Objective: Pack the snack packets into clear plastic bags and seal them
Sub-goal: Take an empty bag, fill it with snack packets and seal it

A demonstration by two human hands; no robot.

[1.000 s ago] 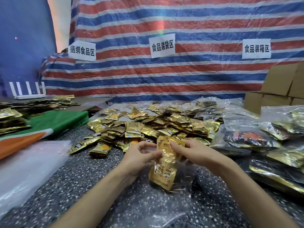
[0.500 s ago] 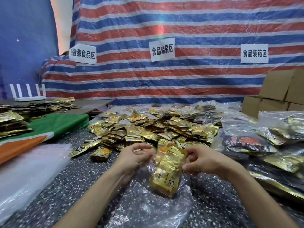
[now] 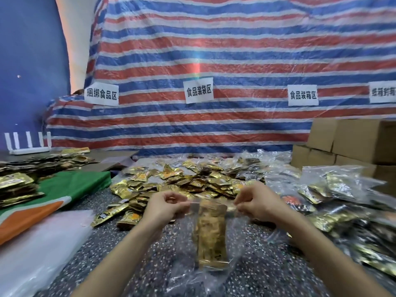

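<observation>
A clear plastic bag (image 3: 232,236) hangs above the speckled table, with a stack of gold snack packets (image 3: 211,234) standing upright inside it. My left hand (image 3: 164,207) pinches the bag's top edge at the left. My right hand (image 3: 258,203) pinches the same edge at the right, so the mouth is stretched flat between them. A heap of loose gold packets (image 3: 182,185) lies just beyond my hands.
Filled clear bags (image 3: 338,189) pile up on the right, with cardboard boxes (image 3: 351,142) behind them. A stack of empty plastic bags (image 3: 36,251) and a green and orange cloth (image 3: 70,189) lie at the left. A striped tarp with paper signs hangs behind.
The packets have dropped fully into the bag. My hands have moved apart along its top edge, pulling the mouth taut, and the bag now hangs lifted off the table.
</observation>
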